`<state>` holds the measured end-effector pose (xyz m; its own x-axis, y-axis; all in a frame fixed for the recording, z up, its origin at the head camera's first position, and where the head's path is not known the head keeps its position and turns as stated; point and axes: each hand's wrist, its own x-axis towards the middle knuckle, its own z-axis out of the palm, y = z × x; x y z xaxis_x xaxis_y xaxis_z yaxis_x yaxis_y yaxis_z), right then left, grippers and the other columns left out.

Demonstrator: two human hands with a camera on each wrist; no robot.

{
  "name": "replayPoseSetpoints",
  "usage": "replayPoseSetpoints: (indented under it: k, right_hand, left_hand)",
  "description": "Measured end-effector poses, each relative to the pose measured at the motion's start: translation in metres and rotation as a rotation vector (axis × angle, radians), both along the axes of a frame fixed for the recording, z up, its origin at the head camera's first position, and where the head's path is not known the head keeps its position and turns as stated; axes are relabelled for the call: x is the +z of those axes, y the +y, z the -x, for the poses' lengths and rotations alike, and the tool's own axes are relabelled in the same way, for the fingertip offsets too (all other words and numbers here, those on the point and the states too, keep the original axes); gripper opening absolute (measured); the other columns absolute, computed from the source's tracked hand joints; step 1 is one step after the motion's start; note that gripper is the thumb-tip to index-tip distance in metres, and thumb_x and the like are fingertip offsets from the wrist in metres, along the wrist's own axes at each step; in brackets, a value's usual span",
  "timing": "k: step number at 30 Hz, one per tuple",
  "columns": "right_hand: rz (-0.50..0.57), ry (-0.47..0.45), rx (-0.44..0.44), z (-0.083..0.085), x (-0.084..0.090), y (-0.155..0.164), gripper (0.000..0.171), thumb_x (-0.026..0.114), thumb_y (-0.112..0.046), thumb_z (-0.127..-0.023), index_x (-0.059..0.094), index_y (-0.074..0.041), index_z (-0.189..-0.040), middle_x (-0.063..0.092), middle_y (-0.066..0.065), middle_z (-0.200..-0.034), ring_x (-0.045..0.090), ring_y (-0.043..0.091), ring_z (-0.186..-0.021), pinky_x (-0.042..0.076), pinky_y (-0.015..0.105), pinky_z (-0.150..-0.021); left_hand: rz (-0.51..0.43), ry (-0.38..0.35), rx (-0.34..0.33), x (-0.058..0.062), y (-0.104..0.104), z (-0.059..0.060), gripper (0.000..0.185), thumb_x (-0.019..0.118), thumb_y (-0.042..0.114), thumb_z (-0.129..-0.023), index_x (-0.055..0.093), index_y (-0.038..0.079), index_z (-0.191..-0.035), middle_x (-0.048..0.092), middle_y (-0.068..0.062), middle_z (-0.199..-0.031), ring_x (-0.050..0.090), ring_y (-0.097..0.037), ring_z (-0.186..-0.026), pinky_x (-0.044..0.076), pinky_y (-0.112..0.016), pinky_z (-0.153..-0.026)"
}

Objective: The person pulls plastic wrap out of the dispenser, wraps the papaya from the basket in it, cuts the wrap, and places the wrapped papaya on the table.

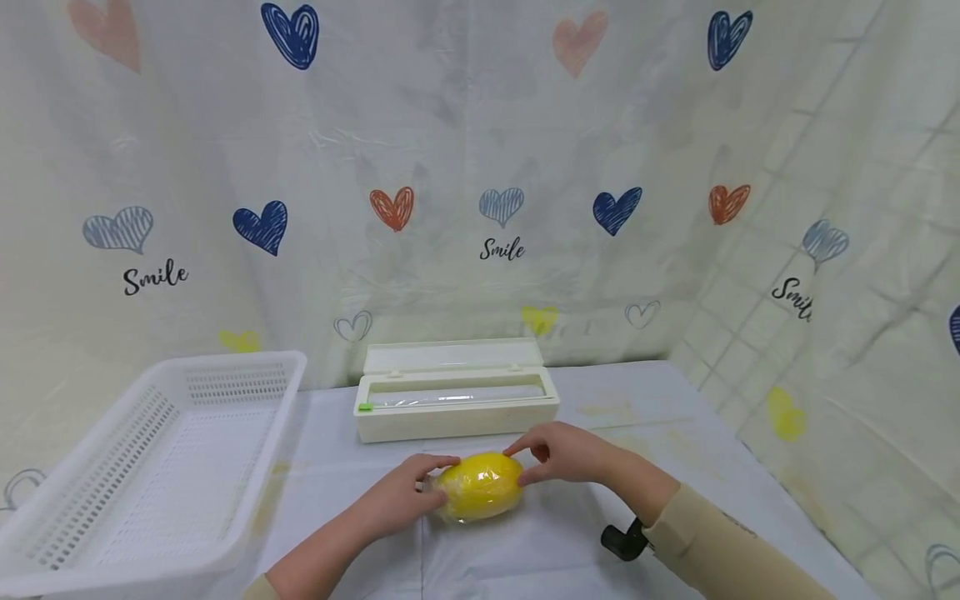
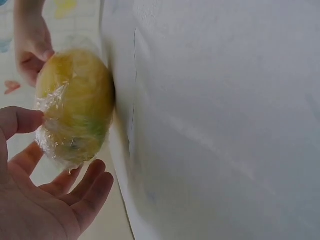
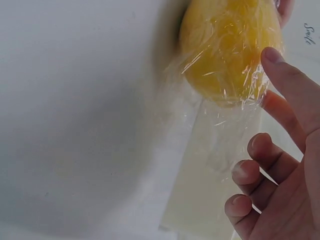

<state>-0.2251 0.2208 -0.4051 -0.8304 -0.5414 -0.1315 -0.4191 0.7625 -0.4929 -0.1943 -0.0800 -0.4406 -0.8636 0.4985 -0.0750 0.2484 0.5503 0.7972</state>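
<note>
Both hands (image 1: 480,483) touch a yellow fruit (image 1: 480,486) wrapped in clear film.

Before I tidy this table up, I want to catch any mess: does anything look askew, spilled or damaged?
Mostly tidy. The cling film round the yellow fruit is wrinkled, with a loose flap trailing onto the table. Faint yellowish stains mark the tablecloth. The film dispenser sits with its lid open.
</note>
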Motion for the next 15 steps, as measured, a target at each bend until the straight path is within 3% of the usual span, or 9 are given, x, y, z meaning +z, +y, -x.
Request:
replayPoseSetpoints:
  k: [7,11,15]
  right_hand:
    - [0.019,0.01,0.01,-0.004,-0.002,0.002,0.035,0.08,-0.041,-0.082,0.073,-0.033,-0.115,0.049,-0.01,-0.07,0.045,0.008,-0.065,0.036,0.022,-0.057]
    - [0.019,0.002,0.007,-0.005,0.0,0.003,0.032,0.08,-0.041,-0.082,0.074,-0.032,-0.112,0.049,-0.009,-0.071,0.046,0.008,-0.066,0.037,0.023,-0.058]
    - [0.002,-0.003,-0.015,-0.003,0.002,0.002,0.033,0.079,-0.045,-0.082,0.073,-0.03,-0.111,0.049,-0.008,-0.069,0.045,0.009,-0.065,0.036,0.024,-0.057]
  left_hand:
    - [0.027,0.02,0.033,-0.004,-0.002,0.008,0.049,0.062,0.02,-0.092,0.056,0.024,-0.141,0.05,-0.01,-0.143,0.049,-0.034,-0.127,0.044,-0.058,-0.099]
    - [0.04,0.012,0.128,-0.003,-0.004,0.005,0.054,0.067,0.03,-0.093,0.049,0.023,-0.144,0.046,-0.012,-0.145,0.05,-0.035,-0.126,0.045,-0.058,-0.097]
    - [0.066,0.065,0.254,-0.001,-0.007,-0.004,0.044,0.072,0.032,-0.091,0.056,0.02,-0.13,0.051,-0.008,-0.135,0.056,-0.029,-0.116,0.051,-0.05,-0.088]
